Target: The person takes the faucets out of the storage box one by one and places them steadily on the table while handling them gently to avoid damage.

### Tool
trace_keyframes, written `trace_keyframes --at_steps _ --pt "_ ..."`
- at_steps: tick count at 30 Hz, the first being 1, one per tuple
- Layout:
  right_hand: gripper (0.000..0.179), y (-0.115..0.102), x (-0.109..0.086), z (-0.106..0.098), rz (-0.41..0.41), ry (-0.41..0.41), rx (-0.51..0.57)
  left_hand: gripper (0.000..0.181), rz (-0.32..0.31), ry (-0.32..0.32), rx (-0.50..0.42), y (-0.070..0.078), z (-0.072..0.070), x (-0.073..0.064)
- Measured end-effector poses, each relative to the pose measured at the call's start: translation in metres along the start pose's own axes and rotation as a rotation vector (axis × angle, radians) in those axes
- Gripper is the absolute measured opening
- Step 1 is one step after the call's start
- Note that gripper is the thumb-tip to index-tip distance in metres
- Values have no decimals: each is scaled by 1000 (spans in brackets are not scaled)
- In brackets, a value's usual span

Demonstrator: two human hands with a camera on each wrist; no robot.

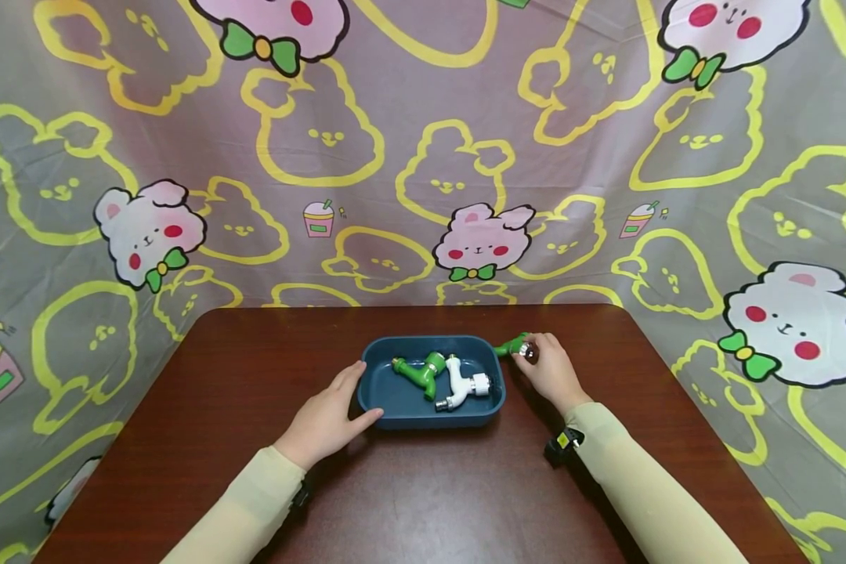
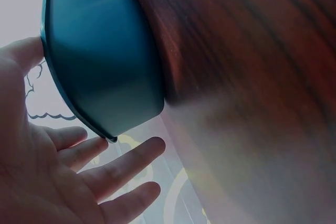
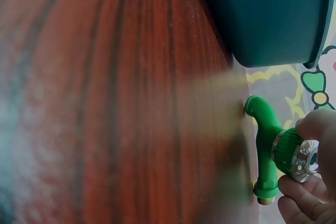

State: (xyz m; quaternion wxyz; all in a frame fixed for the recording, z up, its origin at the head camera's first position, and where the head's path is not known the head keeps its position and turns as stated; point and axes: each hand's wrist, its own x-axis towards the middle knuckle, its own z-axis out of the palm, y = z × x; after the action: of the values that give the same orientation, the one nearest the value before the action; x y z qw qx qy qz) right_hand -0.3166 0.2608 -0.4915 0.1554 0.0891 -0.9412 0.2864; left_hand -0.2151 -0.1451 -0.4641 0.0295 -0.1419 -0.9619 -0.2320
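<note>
My left hand point(image 1: 324, 423) rests against the left end of a dark blue plastic tub point(image 1: 430, 421), its thumb at the near rim and its fingers along the side. In the left wrist view the fingers are spread and fairly straight, some of them touching the rim. Inside the tub lie a green faucet point(image 1: 416, 376) and a white faucet point(image 1: 458, 382). Just right of the tub, my right hand point(image 1: 553, 374) pinches another green faucet point(image 3: 266, 140) by its round knob, between thumb and fingers. Its spout points toward the tub.
The tub stands on a dark reddish-brown wooden table point(image 1: 430, 501) near its back edge. Behind and at both sides hangs a grey curtain point(image 1: 423, 94) printed with cartoon animals. A black wrist device point(image 1: 562, 446) is strapped at the right sleeve.
</note>
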Motion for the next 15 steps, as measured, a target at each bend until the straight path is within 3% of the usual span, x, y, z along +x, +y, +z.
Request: trace_keyframes --at_steps 15 --pt "39 2 -1 0 10 -37 -33 90 29 35 52 1 0 0"
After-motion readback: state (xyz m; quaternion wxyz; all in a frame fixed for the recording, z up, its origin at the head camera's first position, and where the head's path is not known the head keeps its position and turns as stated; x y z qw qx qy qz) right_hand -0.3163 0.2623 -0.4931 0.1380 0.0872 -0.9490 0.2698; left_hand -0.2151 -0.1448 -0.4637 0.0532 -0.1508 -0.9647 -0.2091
